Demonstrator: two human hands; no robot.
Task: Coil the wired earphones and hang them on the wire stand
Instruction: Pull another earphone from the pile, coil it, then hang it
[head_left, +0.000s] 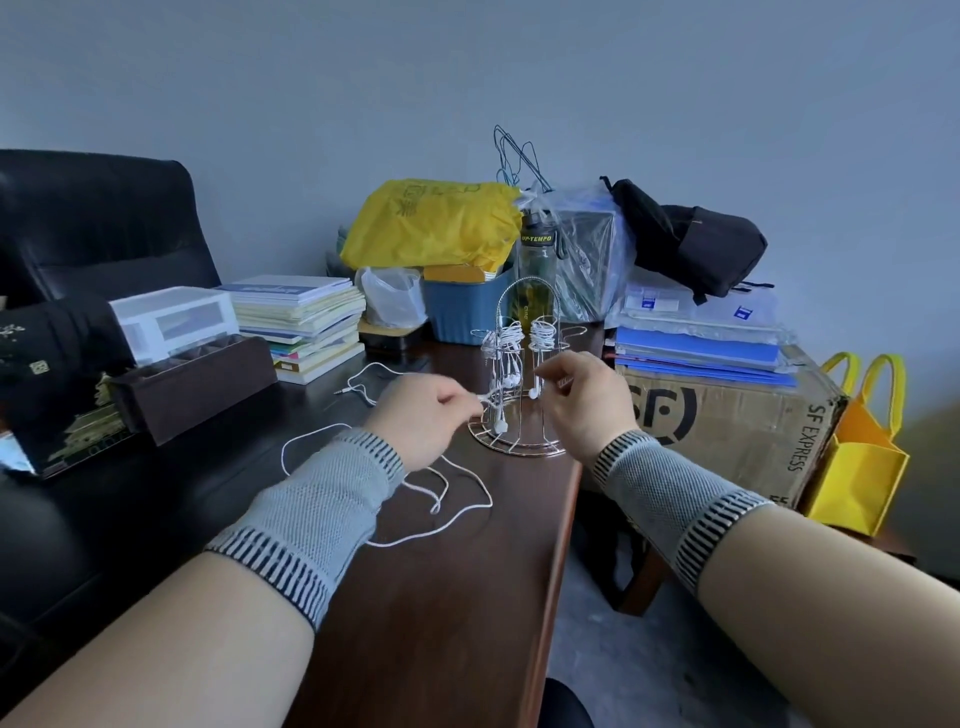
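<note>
Cardboard box (727, 410) beside wire stand (519, 364), books (306, 322) behind

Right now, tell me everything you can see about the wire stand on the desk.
The wire stand is thin shiny metal wire, upright near the right edge of the brown desk. It has a round grid base, slim vertical rods, side hooks and an arched handle on top. Coiled white earphones hang from its hooks, earbuds dangling. The left hand and right hand are close on either side; whether they touch it is unclear.
</note>
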